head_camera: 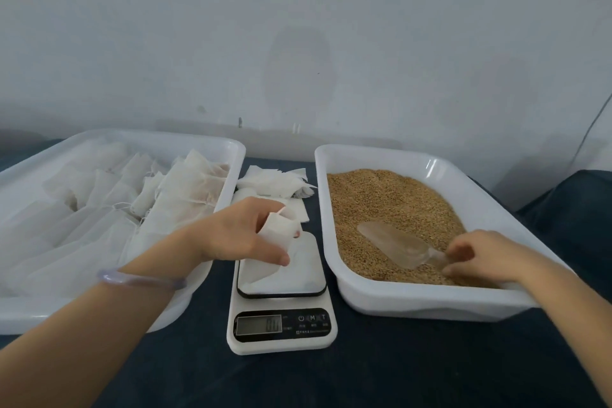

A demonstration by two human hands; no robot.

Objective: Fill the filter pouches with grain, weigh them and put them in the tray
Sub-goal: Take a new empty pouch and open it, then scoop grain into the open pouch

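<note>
Head camera view, looking down over a dark blue surface (364, 368) set against a pale wall (298, 26). I see both hands at work, well apart from each other.

My left hand (238, 235) reaches in from the lower left, with a pale translucent bracelet (142, 280) on its wrist. Its thumb and fingers are curled round a white filter pouch (280, 230), gripping it over the weighing platform of a white digital scale (281, 325) at the centre. The pouch's lower edge hangs down to the platform; I cannot tell whether it touches. The scale's display is too blurred to read.

My right hand (480, 257) is inside the grain tray (430, 162), a white plastic tray to the right of the scale. Its fingers are curled round the handle of a clear plastic scoop (397, 243), which lies on the golden-brown grain (381, 195) with its bowl pointing toward the upper left.

To the left of the scale stands the pouch tray (212, 142), also white, holding many filled pouches (185, 182) that lean and overlap in rows. Behind the scale, between the two trays, a loose pile of empty pouches (275, 180) rests on the surface.
</note>
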